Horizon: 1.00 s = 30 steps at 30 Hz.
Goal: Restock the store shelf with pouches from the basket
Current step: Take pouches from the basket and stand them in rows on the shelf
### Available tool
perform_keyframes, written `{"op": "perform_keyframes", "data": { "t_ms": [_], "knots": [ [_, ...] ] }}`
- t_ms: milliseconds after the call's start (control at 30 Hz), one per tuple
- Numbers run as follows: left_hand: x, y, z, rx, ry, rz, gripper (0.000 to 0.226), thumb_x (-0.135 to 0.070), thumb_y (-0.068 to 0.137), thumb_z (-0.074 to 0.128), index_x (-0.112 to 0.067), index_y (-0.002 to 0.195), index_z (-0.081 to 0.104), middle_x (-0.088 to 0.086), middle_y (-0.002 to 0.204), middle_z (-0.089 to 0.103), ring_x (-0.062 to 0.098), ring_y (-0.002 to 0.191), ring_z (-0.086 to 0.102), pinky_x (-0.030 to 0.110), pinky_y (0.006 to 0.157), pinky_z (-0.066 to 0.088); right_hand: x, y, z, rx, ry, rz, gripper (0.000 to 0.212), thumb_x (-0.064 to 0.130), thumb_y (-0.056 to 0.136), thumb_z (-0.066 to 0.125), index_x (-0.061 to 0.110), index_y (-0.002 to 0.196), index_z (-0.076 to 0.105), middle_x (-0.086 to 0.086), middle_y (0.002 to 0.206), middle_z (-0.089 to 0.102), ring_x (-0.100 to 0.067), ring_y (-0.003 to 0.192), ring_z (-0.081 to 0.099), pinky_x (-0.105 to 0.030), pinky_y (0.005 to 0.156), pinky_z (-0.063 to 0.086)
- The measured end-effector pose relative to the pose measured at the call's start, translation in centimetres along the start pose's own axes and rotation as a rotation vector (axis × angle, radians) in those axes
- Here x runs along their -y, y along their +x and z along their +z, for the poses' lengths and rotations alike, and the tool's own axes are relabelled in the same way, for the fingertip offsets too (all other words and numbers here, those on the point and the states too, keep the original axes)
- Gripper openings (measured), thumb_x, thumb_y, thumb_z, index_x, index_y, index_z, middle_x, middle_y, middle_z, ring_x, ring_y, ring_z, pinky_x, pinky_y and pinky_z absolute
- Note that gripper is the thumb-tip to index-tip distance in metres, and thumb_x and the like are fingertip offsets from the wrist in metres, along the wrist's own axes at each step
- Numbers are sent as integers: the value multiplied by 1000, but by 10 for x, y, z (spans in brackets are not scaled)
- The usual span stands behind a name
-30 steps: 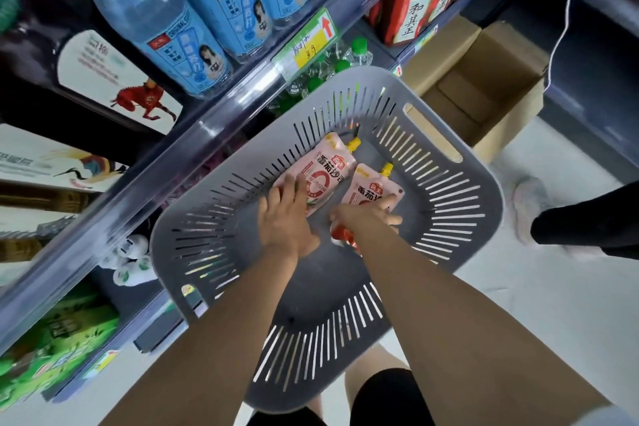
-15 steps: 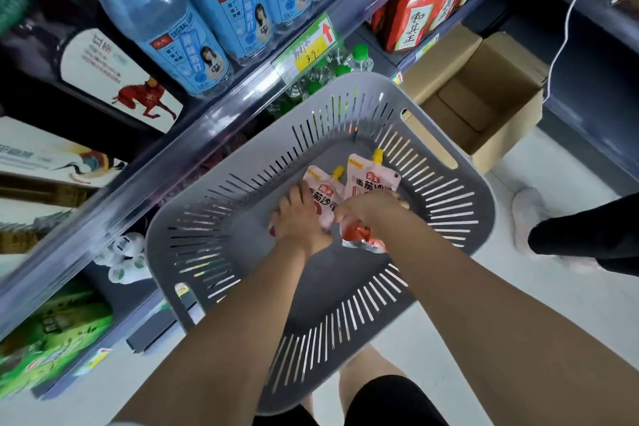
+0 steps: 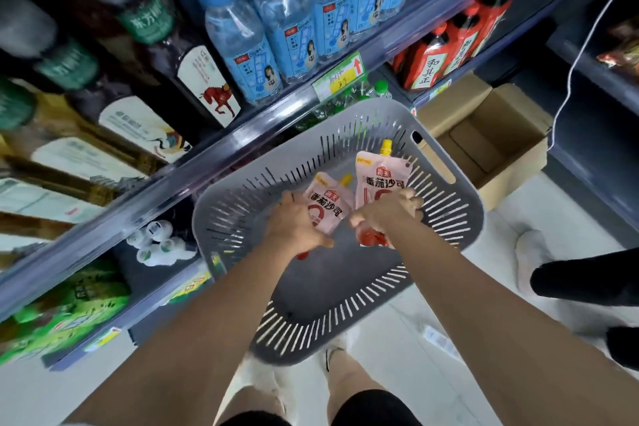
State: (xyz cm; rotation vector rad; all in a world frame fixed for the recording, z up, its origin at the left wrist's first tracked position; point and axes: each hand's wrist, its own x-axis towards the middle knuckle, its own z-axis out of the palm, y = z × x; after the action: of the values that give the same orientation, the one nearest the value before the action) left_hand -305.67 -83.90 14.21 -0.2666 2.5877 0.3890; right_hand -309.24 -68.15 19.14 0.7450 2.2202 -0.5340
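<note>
Hands both inside the grey basket (image 3: 460, 218), each gripping a pink pouch: left hand (image 3: 294, 228) is closed on the lower end of the left pouch (image 3: 328, 207), right hand (image 3: 387, 211) on the lower half of the right pouch (image 3: 380, 180), which sits a bit higher. Long axes run away from the body, yellow spouts pointing at the far rim; shelf (image 3: 207, 162) lies to the left, so the left arm looks nearer. Forearms extended down, wrists bent over the pouches.

Floor (image 3: 397, 367) supports grey basket (image 3: 460, 218), with open cardboard box (image 3: 498, 135) beyond it, beside shelf (image 3: 214, 156).
</note>
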Motion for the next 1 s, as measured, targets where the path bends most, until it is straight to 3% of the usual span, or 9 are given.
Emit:
{"op": "perform_keyframes", "data": {
  "t_ms": [133, 233, 333, 500, 633, 733, 1000],
  "knots": [
    [6, -23, -28, -78, -5, 52, 103, -54, 48, 82, -10, 129, 37, 4, 118, 40, 23, 111, 41, 37, 94, 44, -5, -32, -1, -115, -11, -12, 122, 37, 62, 82, -10, 140, 1, -20, 137, 24, -31, 130, 28, -36, 107, 31],
    [18, -48, -48, -138, -21, 85, 100, -55, 44, 79, -11, 124, 39, 3, 116, 40, 22, 111, 39, 34, 88, 42, -7, -61, -4, -231, 6, -5, 114, 38, 61, 80, -8, 135, 7, -17, 131, 28, -29, 125, 33, -33, 103, 33],
    [34, -81, -67, -249, -86, 132, 99, -55, 42, 79, -14, 122, 38, 1, 117, 39, 21, 114, 36, 35, 84, 39, -6, -99, -7, -355, 135, -2, 103, 32, 55, 79, 2, 130, 15, -16, 129, 32, -27, 123, 35, -33, 106, 34],
    [69, -158, -110, -479, -217, 246, 89, -54, 38, 76, -19, 111, 39, -3, 107, 36, 20, 106, 38, 37, 80, 44, 3, -186, -8, -475, 311, -98, 107, 36, 56, 80, 4, 135, 16, -18, 133, 32, -30, 125, 34, -36, 108, 32],
    [107, -220, -152, -709, -290, 279, 96, -55, 37, 79, -17, 116, 40, -1, 111, 40, 21, 106, 40, 36, 82, 43, 24, -264, 4, -535, 379, -250, 115, 32, 57, 81, 3, 142, 10, -19, 140, 29, -31, 132, 28, -35, 109, 26],
    [146, -271, -185, -862, -390, 240, 90, -61, 33, 73, -22, 106, 36, -6, 101, 37, 19, 94, 47, 34, 72, 43, 43, -322, 19, -591, 484, -453, 113, 29, 52, 85, 2, 139, 17, -18, 139, 30, -32, 132, 29, -36, 110, 26],
    [225, -356, -272, -1125, -638, 58, 94, -59, 34, 76, -25, 108, 29, -3, 105, 55, 21, 89, 59, 40, 75, 53, 108, -428, 34, -643, 499, -836, 108, 28, 48, 90, 5, 133, 28, -13, 135, 34, -30, 128, 32, -41, 103, 33]
  ]
}}
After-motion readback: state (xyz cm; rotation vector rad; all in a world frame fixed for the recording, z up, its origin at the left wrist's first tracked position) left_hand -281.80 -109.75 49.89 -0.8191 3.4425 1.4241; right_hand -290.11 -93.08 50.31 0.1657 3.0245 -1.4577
